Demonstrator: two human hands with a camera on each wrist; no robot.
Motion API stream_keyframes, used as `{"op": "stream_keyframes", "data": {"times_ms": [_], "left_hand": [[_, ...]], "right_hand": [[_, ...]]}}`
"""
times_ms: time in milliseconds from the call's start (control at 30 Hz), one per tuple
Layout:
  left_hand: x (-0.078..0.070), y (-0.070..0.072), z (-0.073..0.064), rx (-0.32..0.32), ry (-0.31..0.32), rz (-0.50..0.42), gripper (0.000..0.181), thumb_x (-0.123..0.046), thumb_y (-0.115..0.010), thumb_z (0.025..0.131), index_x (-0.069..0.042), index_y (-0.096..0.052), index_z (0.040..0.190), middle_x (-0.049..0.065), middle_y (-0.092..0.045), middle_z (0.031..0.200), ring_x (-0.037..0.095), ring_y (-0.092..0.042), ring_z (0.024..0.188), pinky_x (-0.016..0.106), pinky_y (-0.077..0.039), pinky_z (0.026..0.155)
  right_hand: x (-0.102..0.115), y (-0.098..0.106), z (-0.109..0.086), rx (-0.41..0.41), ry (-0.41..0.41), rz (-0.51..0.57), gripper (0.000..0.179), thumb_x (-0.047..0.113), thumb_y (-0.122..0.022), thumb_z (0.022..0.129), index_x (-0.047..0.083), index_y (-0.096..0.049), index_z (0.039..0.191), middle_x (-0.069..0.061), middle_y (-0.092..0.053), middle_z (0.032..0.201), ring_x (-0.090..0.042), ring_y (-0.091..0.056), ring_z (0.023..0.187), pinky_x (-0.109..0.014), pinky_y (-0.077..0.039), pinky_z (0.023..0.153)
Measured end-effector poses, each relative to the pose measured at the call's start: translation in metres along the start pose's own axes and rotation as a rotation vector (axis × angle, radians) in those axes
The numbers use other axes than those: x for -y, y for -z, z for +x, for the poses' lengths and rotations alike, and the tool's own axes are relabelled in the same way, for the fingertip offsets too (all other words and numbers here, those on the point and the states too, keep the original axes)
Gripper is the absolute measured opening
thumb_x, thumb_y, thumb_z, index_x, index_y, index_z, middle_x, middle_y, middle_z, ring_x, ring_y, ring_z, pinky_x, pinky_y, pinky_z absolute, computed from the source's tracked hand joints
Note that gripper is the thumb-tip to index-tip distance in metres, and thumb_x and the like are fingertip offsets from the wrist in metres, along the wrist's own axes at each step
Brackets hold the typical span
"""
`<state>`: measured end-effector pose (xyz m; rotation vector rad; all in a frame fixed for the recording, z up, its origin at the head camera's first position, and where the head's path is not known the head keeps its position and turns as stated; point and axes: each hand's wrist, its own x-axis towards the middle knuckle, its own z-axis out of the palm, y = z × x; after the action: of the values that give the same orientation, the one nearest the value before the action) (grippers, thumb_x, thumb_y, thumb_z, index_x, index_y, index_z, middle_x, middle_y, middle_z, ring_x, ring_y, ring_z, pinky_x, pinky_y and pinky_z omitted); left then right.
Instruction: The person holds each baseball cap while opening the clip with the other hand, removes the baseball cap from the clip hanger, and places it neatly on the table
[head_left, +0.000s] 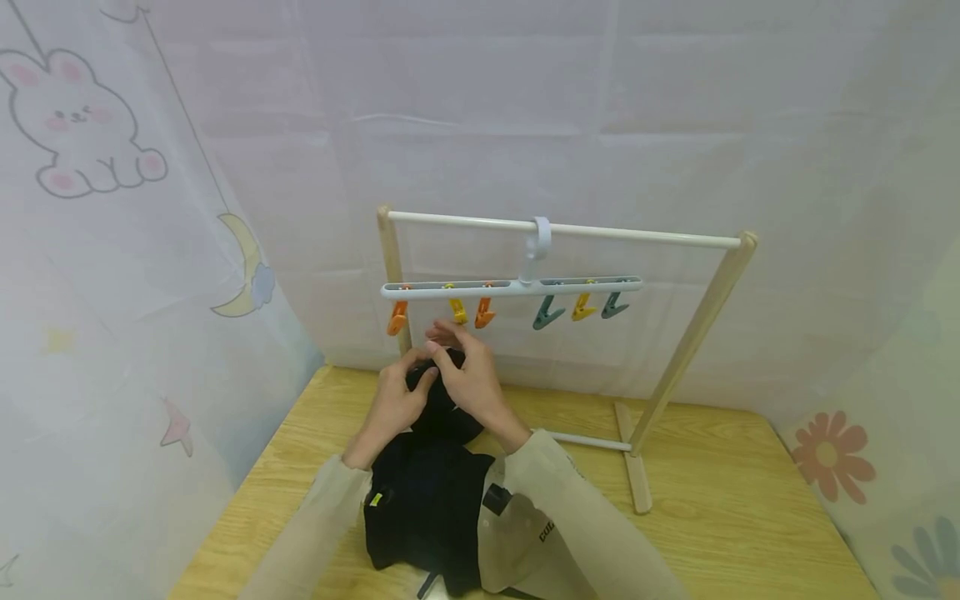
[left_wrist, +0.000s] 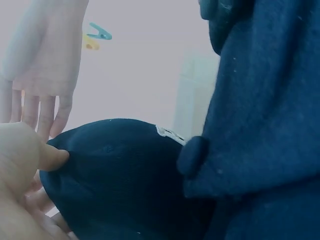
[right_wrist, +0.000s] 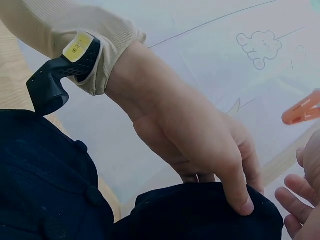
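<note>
My left hand (head_left: 399, 398) pinches a black cloth piece (head_left: 442, 408) with a rounded end, thumb on one face and fingers behind it. In the left wrist view, the cloth (left_wrist: 125, 175) bears a small white label on its edge. The right hand (head_left: 471, 375) is close beside, fingers extended, just under the clips; in the left wrist view this hand (left_wrist: 45, 75) shows its palm, apart from the cloth. Above both hands, a white clip hanger (head_left: 465, 290) hangs by its hook from a rack bar (head_left: 637, 234). An orange clip (head_left: 398, 318) and a yellow clip (head_left: 457, 311) are nearest.
Several more orange, teal and yellow clips (head_left: 582, 307) line the hanger. The rack's wooden post (head_left: 690, 350) stands on the right of the wooden table (head_left: 720, 492). Dark cloth with stud-like buttons (head_left: 427, 517) lies between the forearms. Printed curtains (head_left: 225, 100) surround the table.
</note>
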<state>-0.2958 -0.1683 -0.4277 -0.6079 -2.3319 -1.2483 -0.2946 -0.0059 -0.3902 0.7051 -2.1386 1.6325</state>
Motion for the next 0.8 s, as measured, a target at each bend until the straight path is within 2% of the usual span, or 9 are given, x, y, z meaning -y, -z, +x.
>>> {"op": "stream_keyframes", "data": {"times_ms": [433,633,700,800], "left_hand": [[-0.006,0.002,0.006,-0.058,0.122,-0.115,0.023,-0.006,-0.068,0.104,0.003,-0.068,0.124,0.024,-0.074,0.128,0.042,-0.069,0.125,0.059,-0.053,0.108],[-0.011,0.003,0.008,-0.126,0.197,-0.176,0.023,-0.007,-0.069,0.104,0.003,-0.069,0.124,0.024,-0.075,0.126,0.04,-0.069,0.124,0.058,-0.051,0.111],[-0.013,0.004,0.008,-0.15,0.205,-0.187,0.024,-0.007,-0.069,0.104,0.004,-0.069,0.124,0.025,-0.074,0.126,0.041,-0.069,0.124,0.058,-0.051,0.112],[-0.017,0.006,0.009,-0.168,0.211,-0.2,0.026,-0.009,-0.068,0.105,0.005,-0.068,0.127,0.026,-0.073,0.128,0.041,-0.068,0.125,0.058,-0.05,0.112]], "right_hand": [[-0.001,0.011,-0.004,0.014,0.011,0.02,0.041,0.018,-0.065,0.108,0.004,-0.06,0.147,-0.012,-0.07,0.14,-0.031,-0.063,0.132,-0.053,-0.047,0.116],[-0.011,0.025,-0.014,-0.02,0.015,-0.025,0.034,0.014,-0.068,0.106,0.002,-0.067,0.138,-0.014,-0.071,0.138,-0.032,-0.064,0.131,-0.059,-0.048,0.113],[-0.018,0.031,-0.018,-0.033,-0.01,-0.041,0.032,0.012,-0.069,0.105,0.0,-0.069,0.134,-0.017,-0.071,0.135,-0.034,-0.065,0.128,-0.059,-0.049,0.111],[-0.032,0.038,-0.023,-0.031,-0.104,-0.06,0.031,0.012,-0.07,0.104,0.001,-0.069,0.132,-0.019,-0.07,0.135,-0.037,-0.065,0.127,-0.058,-0.052,0.109]]}}
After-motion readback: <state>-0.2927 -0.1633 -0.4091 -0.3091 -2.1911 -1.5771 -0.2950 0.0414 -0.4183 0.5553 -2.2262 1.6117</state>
